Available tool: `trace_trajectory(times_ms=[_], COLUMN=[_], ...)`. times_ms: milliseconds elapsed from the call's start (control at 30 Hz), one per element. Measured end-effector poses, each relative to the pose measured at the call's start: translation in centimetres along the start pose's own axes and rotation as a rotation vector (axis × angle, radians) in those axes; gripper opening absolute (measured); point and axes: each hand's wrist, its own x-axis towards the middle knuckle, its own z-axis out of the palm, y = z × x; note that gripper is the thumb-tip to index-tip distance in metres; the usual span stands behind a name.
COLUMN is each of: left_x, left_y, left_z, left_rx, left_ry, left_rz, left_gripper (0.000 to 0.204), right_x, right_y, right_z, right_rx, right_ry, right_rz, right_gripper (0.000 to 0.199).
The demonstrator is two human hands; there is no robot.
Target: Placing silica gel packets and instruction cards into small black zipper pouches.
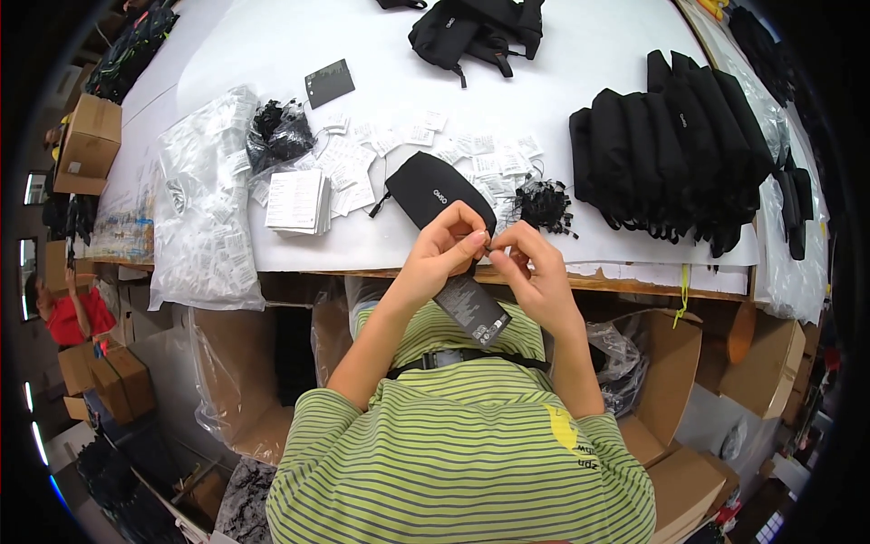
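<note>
At the table's near edge, my left hand (447, 247) and my right hand (536, 274) meet with thumbs and fingertips pinched together. Between them is a thin black cord (488, 247), mostly covered by the fingers. Below the hands hangs a black hang tag (472, 311) with pale print, tilted over my striped shirt. A black zippered pouch (426, 186) lies just beyond my left hand, its near end partly hidden by the fingers. Past my right hand sits a tangled pile of black tag cords (544, 207).
Small white packets (353, 163) are scattered mid-table beside a stack of white cards (294, 201). Plastic bags (208, 204) lie at left. Black pouches (671, 150) stand in a row at right; more black bags (476, 36) lie far off. Cardboard boxes (666, 381) stand below the table.
</note>
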Motion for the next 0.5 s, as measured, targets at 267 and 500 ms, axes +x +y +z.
trace_trajectory(times_ms=[267, 500], left_x=[-0.7, -0.9], left_y=[1.0, 0.3], left_z=[0.6, 0.7], left_rx=[0.086, 0.257], left_ry=[0.016, 0.038], left_rz=[0.009, 0.25], left_gripper=[0.01, 0.009], right_x=[-0.2, -0.1], right_y=[0.9, 0.5], right_z=[0.9, 1.7], right_rx=[0.322, 0.621], right_ry=[0.092, 0.151], right_rz=[0.076, 0.132], right_gripper=[0.013, 0.011])
